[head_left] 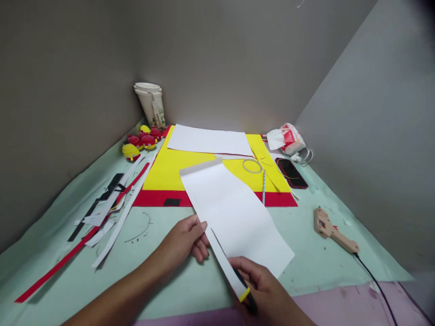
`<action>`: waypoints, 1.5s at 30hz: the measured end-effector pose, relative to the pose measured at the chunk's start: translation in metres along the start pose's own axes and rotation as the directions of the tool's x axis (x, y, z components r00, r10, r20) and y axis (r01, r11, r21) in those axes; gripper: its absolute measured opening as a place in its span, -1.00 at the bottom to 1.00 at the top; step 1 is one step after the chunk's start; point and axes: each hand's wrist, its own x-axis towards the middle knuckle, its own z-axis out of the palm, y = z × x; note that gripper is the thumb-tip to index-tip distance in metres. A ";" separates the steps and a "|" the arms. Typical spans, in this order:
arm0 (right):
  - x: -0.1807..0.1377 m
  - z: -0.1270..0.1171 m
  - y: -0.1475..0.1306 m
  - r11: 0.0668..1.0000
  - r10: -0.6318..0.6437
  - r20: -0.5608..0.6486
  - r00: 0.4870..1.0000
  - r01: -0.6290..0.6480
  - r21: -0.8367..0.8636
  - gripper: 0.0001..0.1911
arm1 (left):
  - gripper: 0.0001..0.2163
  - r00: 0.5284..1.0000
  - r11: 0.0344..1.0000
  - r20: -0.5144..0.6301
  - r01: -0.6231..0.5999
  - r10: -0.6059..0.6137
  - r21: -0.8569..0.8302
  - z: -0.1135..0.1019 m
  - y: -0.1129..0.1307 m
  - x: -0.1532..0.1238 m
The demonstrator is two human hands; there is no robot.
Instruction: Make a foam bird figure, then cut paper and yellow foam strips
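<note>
A white paper sheet (234,213) lies bowed on the green table cover (170,280), its far end over a yellow board (170,170). The left hand (185,240) pinches the sheet's near left edge, beside a narrow strip (222,260) partly parted from it. The right hand (261,285) grips a black-and-yellow cutting tool (245,290) at the strip's near end. A glue gun (331,231) lies well off to the right

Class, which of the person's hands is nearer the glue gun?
Right. The right hand, gripping a black-and-yellow tool, sits down-left of the glue gun; the left hand, pinching the white sheet, is farther left.
</note>
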 end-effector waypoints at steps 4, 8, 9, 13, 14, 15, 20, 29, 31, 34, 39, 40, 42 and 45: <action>0.000 -0.001 0.001 0.999 0.003 0.000 1.000 -0.003 -0.052 -0.58 | -0.76 1.000 1.000 0.002 -0.001 0.001 0.000 -0.001 -0.001 0.000; 0.000 -0.002 0.002 0.998 0.000 -0.010 1.000 -0.001 -0.067 -0.55 | -0.74 1.000 0.999 -0.018 -0.009 0.008 -0.039 -0.002 -0.003 0.000; -0.001 -0.002 0.003 0.997 0.003 -0.014 1.000 -0.004 -0.072 -0.54 | -0.74 1.000 0.998 -0.026 -0.013 0.012 -0.055 -0.002 -0.004 0.001; -0.002 -0.003 0.002 0.994 0.031 -0.021 0.999 -0.033 -0.106 -0.55 | -0.75 0.999 0.997 -0.044 -0.016 0.012 -0.082 -0.003 -0.005 0.001; -0.002 -0.003 0.001 0.993 0.035 -0.021 0.999 -0.037 -0.108 -0.55 | -0.75 0.999 0.997 -0.046 -0.016 0.013 -0.080 -0.003 -0.005 0.002; -0.003 -0.002 0.001 0.994 0.035 -0.020 0.999 -0.037 -0.103 -0.56 | -0.75 0.999 0.997 -0.047 -0.020 0.016 -0.078 -0.003 -0.004 0.002; -0.001 0.000 -0.003 0.999 0.032 0.007 0.999 -0.032 -0.029 -0.60 | -0.75 0.999 0.997 -0.042 -0.036 0.033 -0.063 -0.003 -0.003 0.000; -0.001 0.001 -0.001 0.999 -0.006 0.010 1.000 0.006 -0.043 -0.60 | -0.73 0.999 0.998 -0.032 -0.040 0.038 -0.056 -0.002 -0.004 0.001; -0.001 0.001 -0.001 0.999 0.000 0.013 1.000 0.000 -0.047 -0.60 | -0.73 0.999 0.998 -0.033 -0.039 0.037 -0.054 -0.002 -0.004 0.001; -0.002 0.001 -0.001 0.997 0.015 -0.001 1.000 -0.015 -0.075 -0.56 | -0.73 0.999 0.998 -0.037 -0.035 0.033 -0.055 -0.002 -0.004 0.002; -0.002 0.000 -0.002 0.993 0.027 -0.008 1.000 -0.028 -0.118 -0.54 | -0.74 0.999 0.998 -0.036 -0.030 0.028 -0.053 -0.002 -0.003 0.002; -0.002 0.000 -0.002 0.993 0.022 -0.002 1.000 -0.022 -0.115 -0.55 | -0.74 0.999 0.998 -0.035 -0.030 0.028 -0.052 -0.002 -0.003 0.002; -0.002 0.000 -0.002 0.995 0.004 0.011 1.000 -0.003 -0.095 -0.56 | -0.74 0.999 0.998 -0.038 -0.031 0.029 -0.052 -0.002 -0.003 0.002; -0.002 0.000 0.000 0.998 -0.018 0.002 1.000 0.018 -0.057 -0.60 | -0.74 0.999 0.998 -0.036 -0.034 0.032 -0.055 -0.002 -0.003 0.001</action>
